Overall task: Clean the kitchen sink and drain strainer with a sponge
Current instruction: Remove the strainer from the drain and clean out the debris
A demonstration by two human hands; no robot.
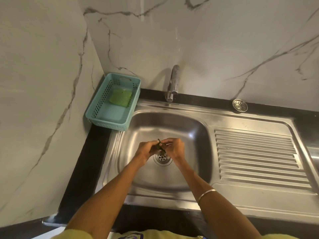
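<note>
Head view: two hands meet over the drain hole (162, 157) in the middle of the sink (172, 125).
Left hand (146, 150): its grip pinches one end of a small dark green sponge (159, 146), just above the drain hole.
Right hand (173, 148): its grip pinches the other end of the sponge, right beside the left hand.
Strainer (239, 105): it lies out of the drain hole, far to the right and back, on the black surface (198, 98) by the wall.
Tap (173, 83): it stands behind the drain hole; no water can be seen.
Basket (113, 102): it sits back and left of the drain hole, with a light green pad (120, 99) inside.
Risk one: the drain hole is open, so a torn bit of sponge could fall down it.
Risk two: wet fingers could slip and drop the sponge.
Risk three: the strainer could be forgotten and stay dirty.
</note>
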